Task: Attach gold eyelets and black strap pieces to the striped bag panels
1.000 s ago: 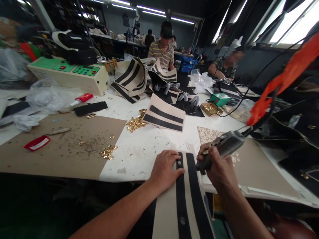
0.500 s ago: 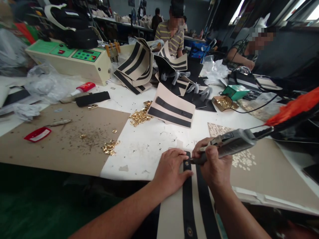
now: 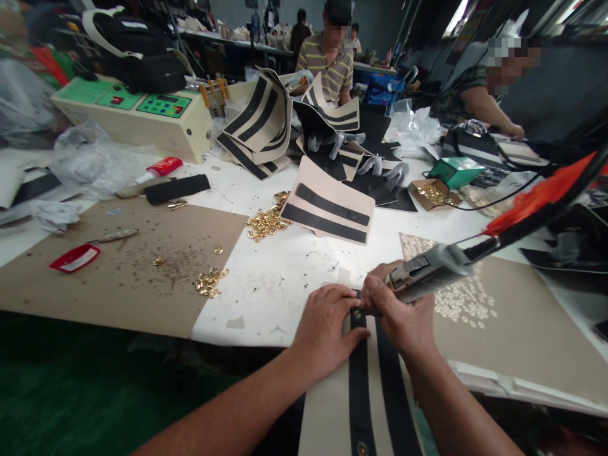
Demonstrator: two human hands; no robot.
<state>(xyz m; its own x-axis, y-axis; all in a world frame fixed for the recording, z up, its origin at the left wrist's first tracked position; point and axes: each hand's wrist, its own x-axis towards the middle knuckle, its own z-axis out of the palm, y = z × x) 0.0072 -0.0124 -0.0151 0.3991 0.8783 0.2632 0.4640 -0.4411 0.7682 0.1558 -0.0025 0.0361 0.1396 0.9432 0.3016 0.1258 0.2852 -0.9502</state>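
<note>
A beige panel (image 3: pixel 327 411) with two black strips lies in front of me, its far end on the table's edge. My left hand (image 3: pixel 323 326) presses flat on it, thumb and fingers spread either side of a small brass-coloured fitting (image 3: pixel 358 314) in the left black strip (image 3: pixel 360 386). In my right hand (image 3: pixel 403 316) is a grey power screwdriver (image 3: pixel 427 272), tilted, with a dark cord or hose leading off to the upper right. Its tip is close to the fitting, partly behind my fingers, so I cannot tell whether they touch. Another round fitting (image 3: pixel 363 448) shows lower on the strip.
Gold clasps (image 3: pixel 266 225) lie piled beyond my hands, with a smaller heap (image 3: pixel 209 282) to the left. Small pale rings (image 3: pixel 463 301) are scattered on brown board at right. A striped panel (image 3: pixel 327 199) and a cream machine (image 3: pixel 128 120) stand farther back. Two co-workers sit across.
My right hand and the screwdriver have shifted slightly left, closer to my left hand, and the tool's orange-wrapped line has swung. My left hand stays put. The co-worker at right has moved an arm.
</note>
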